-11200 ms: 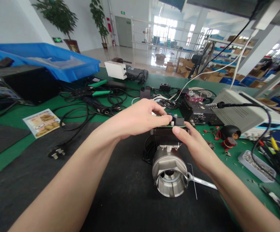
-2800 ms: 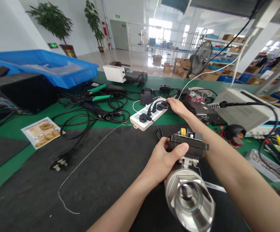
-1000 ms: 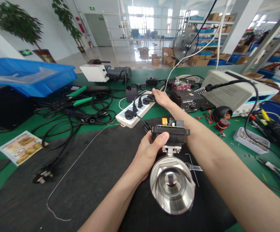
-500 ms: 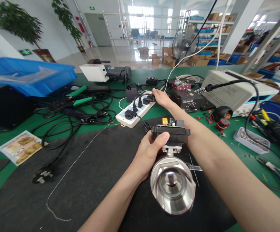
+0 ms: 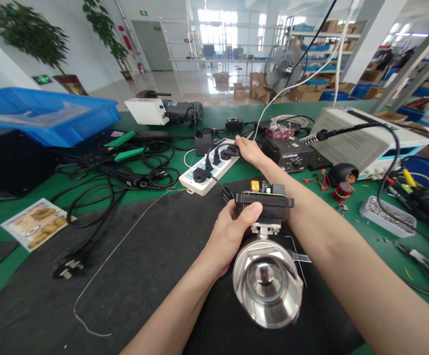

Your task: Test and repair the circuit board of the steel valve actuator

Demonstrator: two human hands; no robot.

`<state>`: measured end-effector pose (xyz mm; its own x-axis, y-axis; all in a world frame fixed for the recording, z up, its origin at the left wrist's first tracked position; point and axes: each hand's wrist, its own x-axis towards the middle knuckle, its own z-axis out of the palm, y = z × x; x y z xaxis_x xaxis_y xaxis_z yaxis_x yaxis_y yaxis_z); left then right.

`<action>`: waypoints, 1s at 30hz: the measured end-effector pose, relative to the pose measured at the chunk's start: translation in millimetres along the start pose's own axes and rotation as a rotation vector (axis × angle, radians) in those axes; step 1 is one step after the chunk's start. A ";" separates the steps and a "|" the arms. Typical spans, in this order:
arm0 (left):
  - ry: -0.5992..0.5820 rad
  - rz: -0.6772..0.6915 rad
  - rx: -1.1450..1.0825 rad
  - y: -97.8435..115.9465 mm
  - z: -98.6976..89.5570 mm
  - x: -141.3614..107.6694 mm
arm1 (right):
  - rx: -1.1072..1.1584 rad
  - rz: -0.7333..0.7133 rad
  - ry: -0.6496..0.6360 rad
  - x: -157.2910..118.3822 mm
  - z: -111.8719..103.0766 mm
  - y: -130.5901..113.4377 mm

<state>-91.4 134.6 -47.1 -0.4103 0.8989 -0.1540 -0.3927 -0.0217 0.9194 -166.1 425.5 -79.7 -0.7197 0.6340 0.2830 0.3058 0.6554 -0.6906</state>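
My left hand (image 5: 232,231) is closed around the black actuator housing of a motorized ball valve (image 5: 268,288), thumb across its near face. The valve's steel bore faces me, and an open circuit board with a yellow component shows on top. My right hand (image 5: 250,150) reaches past it to the far end of a white power strip (image 5: 199,186). Its fingers curl at the strip's end, close beside a black plug (image 5: 230,152); the fingertips are partly hidden. More black plugs sit in the strip. A wrench (image 5: 301,257) lies partly behind the valve.
A soldering iron (image 5: 318,136) rests in its holder by a beige bench instrument (image 5: 370,140). Right are a tray of small metal parts (image 5: 388,216) and pliers (image 5: 421,259). Left are coiled cables, a loose plug (image 5: 68,266), a thin wire (image 5: 103,264) and a blue bin (image 5: 48,116).
The view has shifted slightly, moving the whole scene a little to the right. Both hands keep their places on the valve and at the power strip.
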 end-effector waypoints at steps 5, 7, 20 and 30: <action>-0.011 0.005 0.010 -0.1 -0.4 0.5 | 0.001 0.000 0.001 -0.1 0.2 0.6; -0.018 0.009 0.012 0.3 -0.1 -0.2 | 0.000 0.001 0.001 0.0 0.5 1.2; 0.002 0.018 0.041 -0.6 -0.7 0.1 | 0.024 -0.008 0.005 0.3 1.6 3.3; 0.043 0.008 0.098 -4.8 -0.6 0.2 | 0.050 -0.050 0.046 0.1 5.1 6.9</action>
<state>-90.1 134.7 -51.8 -0.4492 0.8790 -0.1597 -0.3079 0.0155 0.9513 -167.3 428.0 -87.9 -0.7038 0.6196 0.3475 0.2377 0.6664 -0.7067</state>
